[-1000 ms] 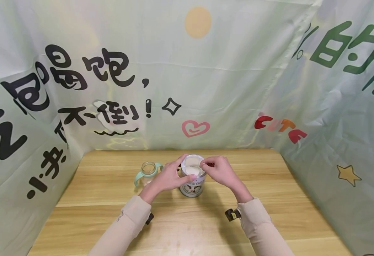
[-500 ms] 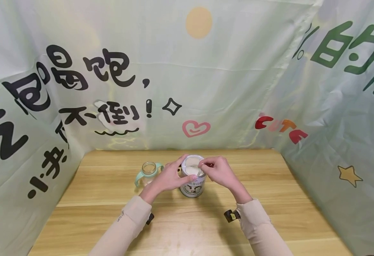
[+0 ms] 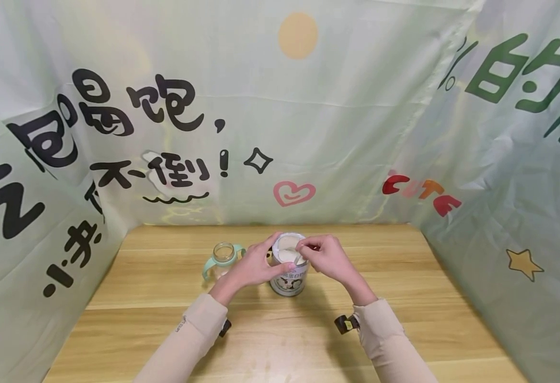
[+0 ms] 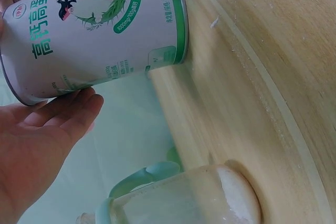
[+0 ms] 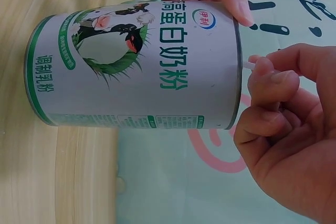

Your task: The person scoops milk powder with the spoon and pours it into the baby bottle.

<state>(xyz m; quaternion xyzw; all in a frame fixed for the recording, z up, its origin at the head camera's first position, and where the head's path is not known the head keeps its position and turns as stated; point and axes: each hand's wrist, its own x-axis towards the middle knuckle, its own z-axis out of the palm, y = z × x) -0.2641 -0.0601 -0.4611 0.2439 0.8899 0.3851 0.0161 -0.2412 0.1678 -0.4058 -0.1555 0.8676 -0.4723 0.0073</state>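
A milk powder can (image 3: 288,284) with a cow picture and green bands stands upright, its top open and white powder (image 3: 287,256) inside. My left hand (image 3: 251,266) grips it near the rim, thumb in front and fingers on the far left side. Over the can's right rim, my right hand (image 3: 330,258) pinches the thin white handle (image 5: 248,65) of a scoop, whose lower end is hidden in the can. In the right wrist view the other fingers (image 5: 268,124) are curled. To the left stands a lidless clear bottle (image 4: 178,198) with mint handles and white powder at its bottom.
Wooden table (image 3: 261,340) lies under everything, with white powder specks (image 4: 214,22) near the can in the left wrist view. Printed cloth walls (image 3: 347,133) close off the back and both sides. The bottle stands close behind my left wrist.
My right hand has shifted slightly left over the can's opening, bringing the scoop handle with it. The left hand, the can and the bottle keep their places.
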